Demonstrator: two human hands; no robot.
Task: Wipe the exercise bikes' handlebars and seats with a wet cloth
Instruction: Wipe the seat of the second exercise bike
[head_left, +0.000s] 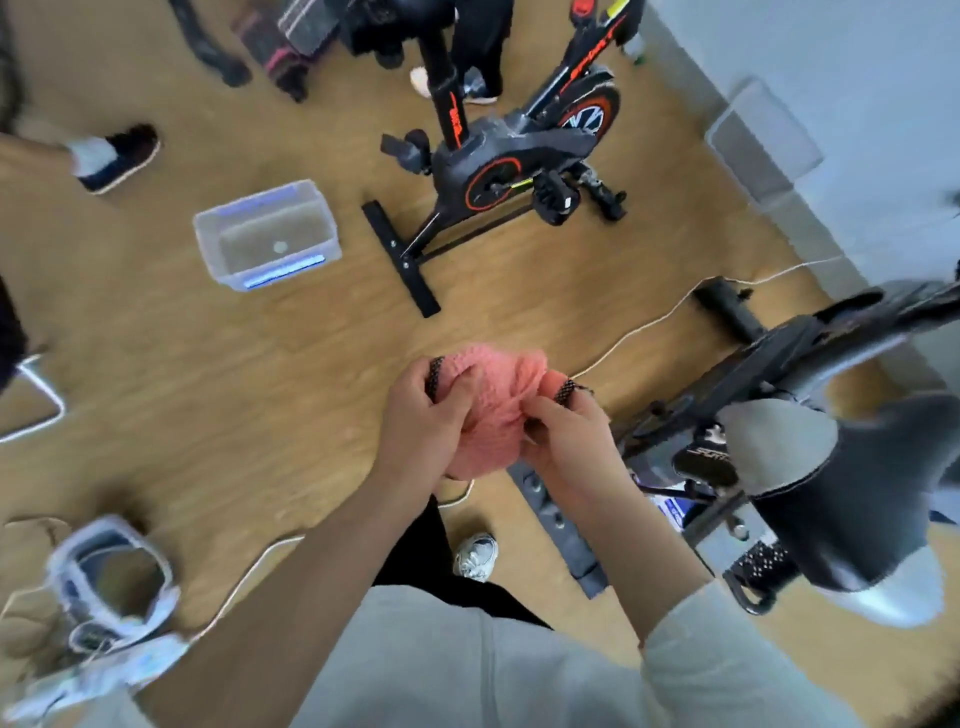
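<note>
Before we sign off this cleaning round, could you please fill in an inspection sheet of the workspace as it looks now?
Surface: wooden floor, light brown.
Job's things: pink cloth bunched between both hands; near bike's seat at right, untouched; far bike upright beyond.
Clutter: clear tub on the floor, contents unclear; blurred container at lower left.
Hands: left hand and right hand both grip the cloth.
Cables: white cable runs across the floor beyond the hands.
Surroundings: another person's shoe at upper left; white wall at right.
</note>
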